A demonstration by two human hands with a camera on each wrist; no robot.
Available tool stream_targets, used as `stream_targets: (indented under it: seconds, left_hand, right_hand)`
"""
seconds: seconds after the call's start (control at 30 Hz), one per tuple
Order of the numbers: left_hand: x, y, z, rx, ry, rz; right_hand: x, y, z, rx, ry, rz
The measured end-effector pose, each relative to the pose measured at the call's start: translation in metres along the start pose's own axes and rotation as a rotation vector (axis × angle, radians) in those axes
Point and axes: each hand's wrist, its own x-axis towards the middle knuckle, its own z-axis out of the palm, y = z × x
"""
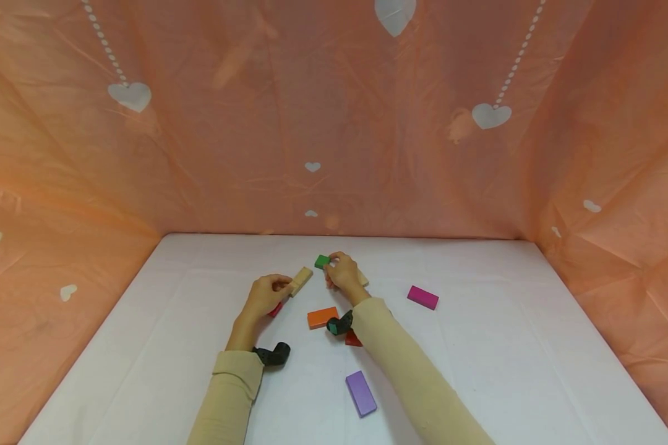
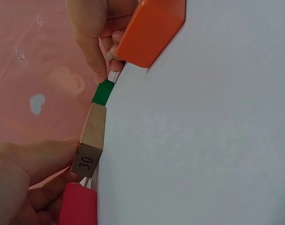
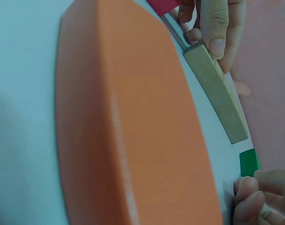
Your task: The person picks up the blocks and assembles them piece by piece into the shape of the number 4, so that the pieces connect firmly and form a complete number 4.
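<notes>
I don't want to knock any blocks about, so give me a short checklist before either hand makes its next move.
1. Left hand on the wooden block marked 30: ok, fingers at its near end.
2. Right hand on the green block: ok, fingertips touch it.
3. Those two blocks apart: ok, the right wrist view shows a narrow gap.
4. Pinkish-red block free of the left hand: cannot tell, partly hidden in the head view.
5. Red block by the right forearm fully visible: not ok, the arm hides part.
6. Purple block clear of both hands: ok.
</notes>
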Motion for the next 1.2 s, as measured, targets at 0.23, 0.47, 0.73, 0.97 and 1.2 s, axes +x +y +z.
stream_targets:
  seconds: [0.23,0.47,0.73,0.97,1.2]
  left_hand:
    - [0.000,0.002,0.002,-0.001,-0.006,0.002]
    - [0.000,0.004,0.005,-0.010,-0.012,-0.002]
    - [-0.001,0.007,0.007,-0.004,-0.014,0.016]
    - [-0.001,0.009,0.009,-0.010,-0.017,0.003]
    - [-0.001,0.014,0.011,-0.020,-0.029,-0.011]
  right_hand:
    - [-0.002,0.002,-0.001,0.015,-0.011,-0.020]
    - [-0.002,0.004,0.000,0.028,-0.018,-0.023]
    - [-0.001,0.005,0.000,0.066,-0.014,-0.008]
    - [-0.001,0.005,-0.001,0.058,-0.025,0.006]
    - [-0.002,0.004,-0.002,0.042,-0.029,0.012]
